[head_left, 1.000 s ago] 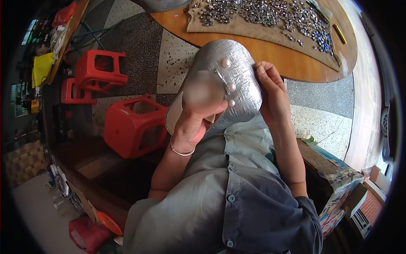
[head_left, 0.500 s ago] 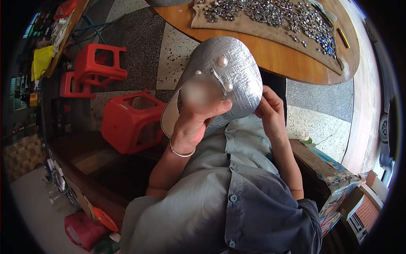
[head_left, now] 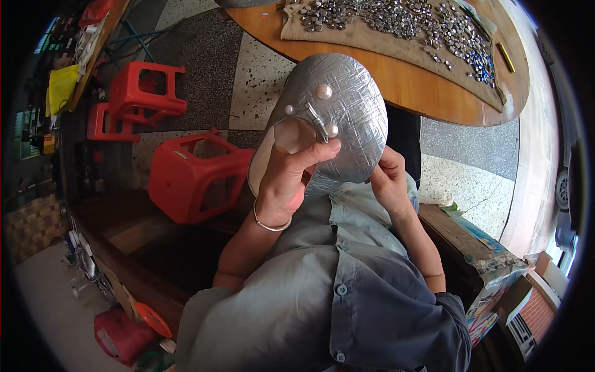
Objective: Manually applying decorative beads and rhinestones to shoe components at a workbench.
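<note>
Both hands are up in front of my chest, closed on a silver shoe (head_left: 347,118) that I hold toe-up, just short of the round wooden table (head_left: 409,93). My left hand (head_left: 286,180) comes up from below with the wrist bent back; its fingers grip the rim of the shoe's opening and the thumb lies across the vamp, tip touching the lower pearl (head_left: 331,131). A thin metal bangle (head_left: 268,224) circles that wrist. My right hand (head_left: 389,180) is tucked under the shoe's right edge, fingers curled against the underside; I cannot tell how firmly they pinch.

The shoe's upper is a crinkled, foil-like silver with a fine crosshatch, oval and rounded at the toe, and its lining shows pale beige. Three round pearl beads sit on it: a larger one (head_left: 323,92) near the middle and a small one (head_left: 289,110) by the opening, with a short metal bar between them.

On the table lies a tan cloth (head_left: 378,42) strewn with many small shiny studs (head_left: 403,15). Red plastic stools (head_left: 198,177) stand on the speckled terrazzo floor (head_left: 260,74) to my left.
</note>
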`<state>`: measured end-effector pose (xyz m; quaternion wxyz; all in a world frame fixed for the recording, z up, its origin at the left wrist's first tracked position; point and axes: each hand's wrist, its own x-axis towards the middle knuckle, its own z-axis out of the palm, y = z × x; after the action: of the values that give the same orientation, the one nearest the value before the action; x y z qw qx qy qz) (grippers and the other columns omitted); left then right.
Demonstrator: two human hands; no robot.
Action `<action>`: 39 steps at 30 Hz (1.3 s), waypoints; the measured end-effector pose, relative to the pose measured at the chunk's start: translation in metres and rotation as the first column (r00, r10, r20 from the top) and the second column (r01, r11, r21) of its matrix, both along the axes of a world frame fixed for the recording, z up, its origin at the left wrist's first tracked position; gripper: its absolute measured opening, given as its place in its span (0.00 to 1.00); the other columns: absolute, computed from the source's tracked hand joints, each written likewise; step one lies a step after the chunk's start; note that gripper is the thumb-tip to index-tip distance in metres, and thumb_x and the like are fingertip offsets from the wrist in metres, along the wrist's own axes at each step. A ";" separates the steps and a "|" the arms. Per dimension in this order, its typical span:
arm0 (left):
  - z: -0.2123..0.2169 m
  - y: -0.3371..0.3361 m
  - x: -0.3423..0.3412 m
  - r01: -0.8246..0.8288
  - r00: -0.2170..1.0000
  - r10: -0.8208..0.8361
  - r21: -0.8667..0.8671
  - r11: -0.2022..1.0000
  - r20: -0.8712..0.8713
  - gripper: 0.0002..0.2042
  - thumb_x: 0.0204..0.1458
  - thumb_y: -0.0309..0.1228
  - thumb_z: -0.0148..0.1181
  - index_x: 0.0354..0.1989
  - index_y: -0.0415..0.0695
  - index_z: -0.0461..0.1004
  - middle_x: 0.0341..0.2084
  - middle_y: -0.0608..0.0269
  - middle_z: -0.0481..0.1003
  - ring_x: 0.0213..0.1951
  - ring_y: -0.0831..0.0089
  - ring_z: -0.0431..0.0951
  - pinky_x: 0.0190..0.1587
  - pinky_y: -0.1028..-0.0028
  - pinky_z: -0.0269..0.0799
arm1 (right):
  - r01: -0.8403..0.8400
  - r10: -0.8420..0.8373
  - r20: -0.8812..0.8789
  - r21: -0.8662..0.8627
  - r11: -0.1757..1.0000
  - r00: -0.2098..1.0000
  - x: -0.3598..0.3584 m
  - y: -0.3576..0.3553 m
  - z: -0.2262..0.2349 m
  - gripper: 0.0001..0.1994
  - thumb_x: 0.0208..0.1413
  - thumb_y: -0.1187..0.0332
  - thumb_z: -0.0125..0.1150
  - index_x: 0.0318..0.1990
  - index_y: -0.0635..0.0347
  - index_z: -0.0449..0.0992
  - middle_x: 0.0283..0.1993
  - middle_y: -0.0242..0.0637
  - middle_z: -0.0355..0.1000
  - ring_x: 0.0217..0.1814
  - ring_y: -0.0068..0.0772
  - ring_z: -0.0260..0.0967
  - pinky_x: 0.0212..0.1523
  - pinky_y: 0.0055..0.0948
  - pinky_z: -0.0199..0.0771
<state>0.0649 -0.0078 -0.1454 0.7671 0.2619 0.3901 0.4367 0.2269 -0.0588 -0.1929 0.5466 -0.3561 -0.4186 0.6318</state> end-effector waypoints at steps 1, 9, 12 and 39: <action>0.001 0.000 0.000 0.000 1.000 0.000 0.000 1.000 0.000 0.13 0.39 0.18 0.62 0.35 0.40 0.69 0.30 0.68 0.71 0.35 0.77 0.71 0.41 0.77 0.67 | 0.023 -0.023 0.014 -0.001 1.000 1.000 -0.002 -0.001 0.001 0.09 0.58 0.75 0.48 0.43 0.68 0.72 0.36 0.26 0.70 0.37 0.12 0.61 0.38 0.15 0.64; 0.002 -0.001 -0.001 -0.016 1.000 0.016 0.005 1.000 0.011 0.12 0.37 0.18 0.61 0.32 0.40 0.69 0.30 0.65 0.71 0.35 0.75 0.71 0.41 0.75 0.67 | 0.038 -0.038 0.000 -0.101 0.994 0.999 -0.003 -0.001 -0.009 0.07 0.54 0.75 0.50 0.37 0.66 0.75 0.31 0.27 0.73 0.30 0.12 0.65 0.28 0.13 0.63; 0.001 -0.001 -0.002 -0.037 0.999 0.038 -0.045 0.998 0.037 0.12 0.36 0.17 0.61 0.30 0.40 0.69 0.29 0.64 0.70 0.34 0.75 0.71 0.41 0.75 0.67 | -0.048 0.048 0.000 -0.150 0.988 0.999 0.000 -0.002 -0.015 0.08 0.53 0.76 0.50 0.37 0.66 0.76 0.34 0.29 0.74 0.32 0.13 0.67 0.30 0.15 0.65; -0.011 0.003 0.005 0.044 0.997 -0.034 0.133 0.990 -0.076 0.19 0.39 0.17 0.59 0.43 0.37 0.68 0.36 0.65 0.71 0.40 0.77 0.71 0.44 0.76 0.66 | 0.152 -0.192 -0.250 -0.171 0.974 0.949 -0.025 -0.002 -0.020 0.11 0.54 0.78 0.49 0.45 0.61 0.70 0.37 0.30 0.72 0.36 0.17 0.69 0.31 0.13 0.68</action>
<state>0.0695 -0.0049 -0.1561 0.7411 0.3368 0.3825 0.4370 0.2015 -0.0605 -0.2126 0.6224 -0.3435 -0.2605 0.6533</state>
